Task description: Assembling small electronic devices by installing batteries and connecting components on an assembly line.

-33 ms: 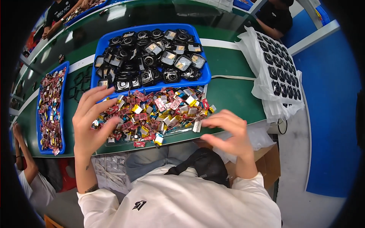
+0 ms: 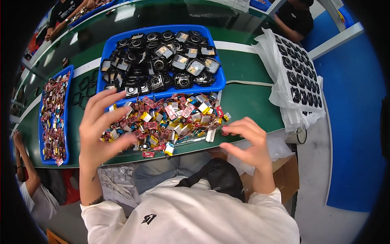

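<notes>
Two bare hands, with one heap of small mixed parts (image 2: 187, 110) between, on the green table (image 2: 248, 105) at six o'clock from the large blue tray (image 2: 221, 78). Left hand (image 2: 92, 136) at the heap's nine o'clock: fingers spread wide, nothing visibly gripped. Right hand (image 2: 256, 145) near three o'clock: thumb and forefinger apart; one small red piece (image 2: 224, 130) by the fingertip, cannot tell whether touching or merely behind.

Likeliest trouble: loss over the near edge, from a brush of the wrist against strays like the red board (image 2: 148, 154) at seven o'clock. Also possible: dented silver blocks (image 2: 169, 149), from too hard a pinch.

Counted: one large tray of black watch-like cases (image 2: 158, 64), too overlapped to number; one narrow blue tray (image 2: 68, 122) of similar parts at nine o'clock; black pieces (image 2: 295, 94) in rows at two o'clock, too small for a sure count; at least three co-workers (image 2: 294, 22), partly visible.
</notes>
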`<state>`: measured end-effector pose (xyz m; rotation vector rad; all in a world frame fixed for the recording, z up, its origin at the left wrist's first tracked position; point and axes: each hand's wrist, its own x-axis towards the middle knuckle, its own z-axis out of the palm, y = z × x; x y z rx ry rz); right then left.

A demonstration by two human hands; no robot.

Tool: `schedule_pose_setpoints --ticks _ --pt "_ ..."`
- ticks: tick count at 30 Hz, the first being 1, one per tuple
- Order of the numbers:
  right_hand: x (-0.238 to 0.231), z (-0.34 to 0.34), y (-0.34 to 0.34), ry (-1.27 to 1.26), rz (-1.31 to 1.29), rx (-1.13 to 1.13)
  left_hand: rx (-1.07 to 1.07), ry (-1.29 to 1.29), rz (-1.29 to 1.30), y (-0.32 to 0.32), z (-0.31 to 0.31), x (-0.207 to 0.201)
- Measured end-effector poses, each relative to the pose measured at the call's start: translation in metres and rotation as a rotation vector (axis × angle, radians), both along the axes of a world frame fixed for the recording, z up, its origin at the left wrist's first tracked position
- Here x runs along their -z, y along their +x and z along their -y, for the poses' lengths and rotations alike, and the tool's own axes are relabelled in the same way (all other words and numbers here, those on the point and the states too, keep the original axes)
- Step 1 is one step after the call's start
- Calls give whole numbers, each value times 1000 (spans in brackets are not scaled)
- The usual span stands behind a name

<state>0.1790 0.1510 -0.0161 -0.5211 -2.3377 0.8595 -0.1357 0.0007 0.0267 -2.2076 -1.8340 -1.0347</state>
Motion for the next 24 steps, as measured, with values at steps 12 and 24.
schedule_pose_setpoints --ticks 12,24 --pt "36 -9 -8 114 38 256 -57 -114 -344 42 -23 44" --pt "37 -8 -6 -19 -38 292 29 -122 -329 29 -10 40"
